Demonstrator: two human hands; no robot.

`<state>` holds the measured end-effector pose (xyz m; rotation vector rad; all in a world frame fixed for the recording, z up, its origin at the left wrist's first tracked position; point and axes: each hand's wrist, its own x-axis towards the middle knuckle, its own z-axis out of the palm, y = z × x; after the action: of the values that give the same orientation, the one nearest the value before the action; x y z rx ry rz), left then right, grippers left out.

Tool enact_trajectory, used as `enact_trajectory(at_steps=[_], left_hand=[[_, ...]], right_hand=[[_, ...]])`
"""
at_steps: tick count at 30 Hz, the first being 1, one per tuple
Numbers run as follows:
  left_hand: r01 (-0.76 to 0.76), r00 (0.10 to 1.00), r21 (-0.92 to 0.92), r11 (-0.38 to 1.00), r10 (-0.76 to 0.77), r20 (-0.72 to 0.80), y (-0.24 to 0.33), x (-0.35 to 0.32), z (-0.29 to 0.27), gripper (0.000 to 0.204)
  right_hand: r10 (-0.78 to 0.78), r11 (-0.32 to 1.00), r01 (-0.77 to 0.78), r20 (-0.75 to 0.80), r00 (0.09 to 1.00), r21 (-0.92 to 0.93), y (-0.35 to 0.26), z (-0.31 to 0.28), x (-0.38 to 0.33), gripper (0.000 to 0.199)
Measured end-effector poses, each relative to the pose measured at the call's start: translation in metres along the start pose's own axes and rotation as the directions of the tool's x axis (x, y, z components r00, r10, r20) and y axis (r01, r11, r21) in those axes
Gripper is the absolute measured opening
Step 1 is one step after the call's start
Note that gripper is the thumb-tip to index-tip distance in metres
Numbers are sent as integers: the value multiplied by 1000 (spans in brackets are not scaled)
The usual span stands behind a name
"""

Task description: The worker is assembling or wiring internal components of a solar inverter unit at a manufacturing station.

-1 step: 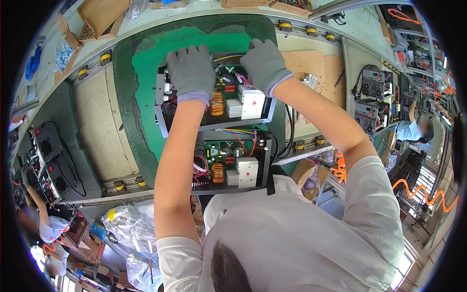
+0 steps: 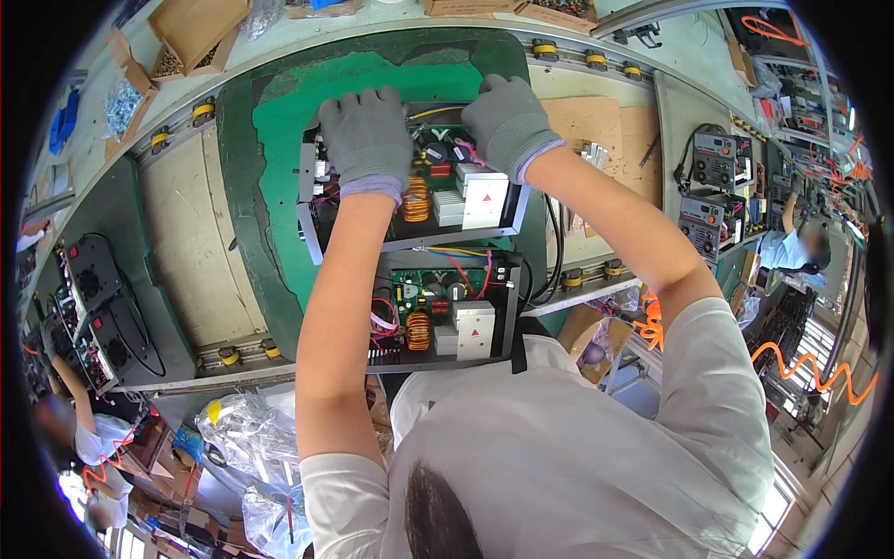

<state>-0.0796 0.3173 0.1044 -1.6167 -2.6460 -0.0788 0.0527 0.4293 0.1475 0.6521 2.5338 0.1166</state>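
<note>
My left hand (image 2: 368,135), in a grey glove, lies over the far left part of an open metal housing (image 2: 312,228), fingers curled down at its far side. My right hand (image 2: 507,121), gloved alike, grips at the far right corner; its fingertips are hidden. Inside this housing sit a copper-wound coil (image 2: 415,198), a silver heat sink (image 2: 449,208) and a white plate with a red triangle (image 2: 483,197). Directly nearer to me stands a second open housing (image 2: 506,326) with a green circuit board (image 2: 410,284) and another coil (image 2: 417,329).
A worn green board (image 2: 279,158) lies beneath the far housing on a roller line (image 2: 229,355). Black cables (image 2: 556,252) hang at the right. Finished-looking units (image 2: 717,158) stand farther right, and others (image 2: 93,270) at left. Cardboard boxes (image 2: 191,33) line the back. Other people work at both sides.
My right hand has shifted very slightly to the right. Otherwise the hands and housings look the same.
</note>
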Motion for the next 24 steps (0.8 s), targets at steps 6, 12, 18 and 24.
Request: enact_trajectory(at_steps=[6, 12, 18, 24], left_hand=[[-3, 1000, 18, 1000, 4, -16, 2, -3, 1, 20], [-14, 1000, 20, 1000, 14, -22, 2, -2, 1, 17], [-31, 999, 11, 999, 32, -38, -1, 0, 4, 16], [30, 991, 1, 1000, -30, 131, 0, 10, -11, 18]], right_hand=[[-16, 996, 18, -25, 1000, 85, 6, 2, -9, 13], [80, 975, -60, -89, 993, 213, 8, 7, -12, 11], [88, 995, -80, -134, 987, 57, 4, 10, -8, 13], [123, 933, -55, -171, 978, 354, 16, 1, -2, 14]])
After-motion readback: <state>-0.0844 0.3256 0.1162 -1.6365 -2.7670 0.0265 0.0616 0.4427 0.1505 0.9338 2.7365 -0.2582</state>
